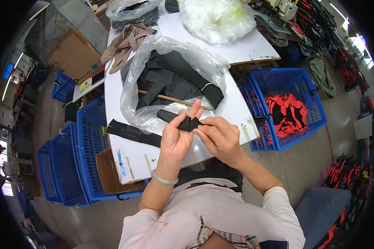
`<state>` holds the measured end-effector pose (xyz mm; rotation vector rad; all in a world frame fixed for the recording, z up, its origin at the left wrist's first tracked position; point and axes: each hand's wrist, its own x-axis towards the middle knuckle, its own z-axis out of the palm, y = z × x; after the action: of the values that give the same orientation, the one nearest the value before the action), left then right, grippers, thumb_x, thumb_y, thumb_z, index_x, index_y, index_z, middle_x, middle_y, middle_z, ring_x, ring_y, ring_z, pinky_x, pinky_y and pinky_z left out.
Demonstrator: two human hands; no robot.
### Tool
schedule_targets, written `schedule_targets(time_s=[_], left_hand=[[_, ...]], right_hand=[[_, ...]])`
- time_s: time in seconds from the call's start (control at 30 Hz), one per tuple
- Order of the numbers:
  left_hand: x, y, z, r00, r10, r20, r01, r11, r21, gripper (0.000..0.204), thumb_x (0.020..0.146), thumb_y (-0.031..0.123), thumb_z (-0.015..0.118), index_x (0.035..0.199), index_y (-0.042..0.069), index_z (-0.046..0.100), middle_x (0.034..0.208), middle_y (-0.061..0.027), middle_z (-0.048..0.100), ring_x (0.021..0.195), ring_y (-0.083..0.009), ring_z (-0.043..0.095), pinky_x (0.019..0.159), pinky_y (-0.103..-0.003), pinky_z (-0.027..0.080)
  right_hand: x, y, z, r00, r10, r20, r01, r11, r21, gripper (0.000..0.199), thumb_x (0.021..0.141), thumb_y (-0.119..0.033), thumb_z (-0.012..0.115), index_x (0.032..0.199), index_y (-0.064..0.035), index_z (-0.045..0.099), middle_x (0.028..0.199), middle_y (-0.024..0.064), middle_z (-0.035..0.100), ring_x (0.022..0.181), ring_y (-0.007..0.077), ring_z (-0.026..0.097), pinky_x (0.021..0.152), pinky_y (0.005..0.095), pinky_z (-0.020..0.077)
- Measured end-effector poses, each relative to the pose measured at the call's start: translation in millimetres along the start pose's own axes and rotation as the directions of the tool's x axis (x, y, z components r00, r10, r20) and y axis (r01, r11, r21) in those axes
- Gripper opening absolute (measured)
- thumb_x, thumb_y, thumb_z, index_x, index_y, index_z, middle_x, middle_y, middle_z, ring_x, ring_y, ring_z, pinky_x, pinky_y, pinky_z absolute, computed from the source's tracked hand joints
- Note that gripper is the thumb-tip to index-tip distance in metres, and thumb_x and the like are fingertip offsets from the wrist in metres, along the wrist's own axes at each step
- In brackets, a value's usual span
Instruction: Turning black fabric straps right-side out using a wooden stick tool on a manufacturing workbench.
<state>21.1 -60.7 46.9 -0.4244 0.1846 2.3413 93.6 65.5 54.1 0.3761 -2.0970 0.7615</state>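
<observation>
Your two hands share one black fabric piece [185, 125] above the white table [237, 108]: left hand [174, 139] clasping, right hand [221, 139] pinching its end. Nearby: one wooden stick [170, 98], one black strip [131, 132].

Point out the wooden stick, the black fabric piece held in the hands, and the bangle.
Wooden stick [174, 100]: head view, middle of its shaft.
Black fabric piece [188, 124]: head view, its middle stretch.
Bangle [163, 181]: head view, outer face of its pale band.
</observation>
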Motion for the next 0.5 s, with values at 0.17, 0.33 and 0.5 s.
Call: schedule_targets(time_s=[0.17, 0.33, 0.5], left_hand=[[-1, 1, -3, 0.979, 0.193, 0.071, -0.201, 0.972, 0.125, 0.008, 0.093, -0.002, 0.04, 0.093, 0.002, 0.033, 0.128, -0.0348, 0.041, 0.126, -0.0387, 0.039, 0.108, -0.044, 0.035], [-1, -6, 1, 0.962, 0.255, 0.103, -0.27, 0.945, 0.183, 0.009, 0.091, -0.005, 0.041, 0.093, 0.001, 0.035, 0.127, -0.0353, 0.04, 0.124, -0.0383, 0.042, 0.109, -0.044, 0.034], [-7, -9, 10, 0.927, 0.306, 0.217, -0.362, 0.883, 0.3, 0.012, 0.089, -0.006, 0.044, 0.091, 0.002, 0.036, 0.127, -0.0339, 0.041, 0.124, -0.0374, 0.043, 0.109, -0.044, 0.033]], right_hand=[[-1, -7, -3, 0.993, 0.063, 0.101, -0.064, 0.998, 0.006, 0.016, 0.068, -0.004, 0.072, 0.077, 0.0021, 0.06, 0.085, 0.012, 0.06, 0.068, 0.022, 0.061, 0.051, 0.0295, 0.0492], [5, 1, -5, 0.996, 0.024, 0.091, -0.032, 0.997, 0.077, 0.014, 0.069, -0.003, 0.07, 0.075, 0.0026, 0.059, 0.077, 0.0106, 0.06, 0.063, 0.0236, 0.06, 0.052, 0.0302, 0.0483], [8, 2, -4, 0.968, 0.188, 0.166, -0.229, 0.931, 0.283, 0.01, 0.073, 0.0, 0.069, 0.075, 0.0028, 0.06, 0.074, 0.0109, 0.062, 0.058, 0.0185, 0.06, 0.049, 0.0269, 0.0452]])
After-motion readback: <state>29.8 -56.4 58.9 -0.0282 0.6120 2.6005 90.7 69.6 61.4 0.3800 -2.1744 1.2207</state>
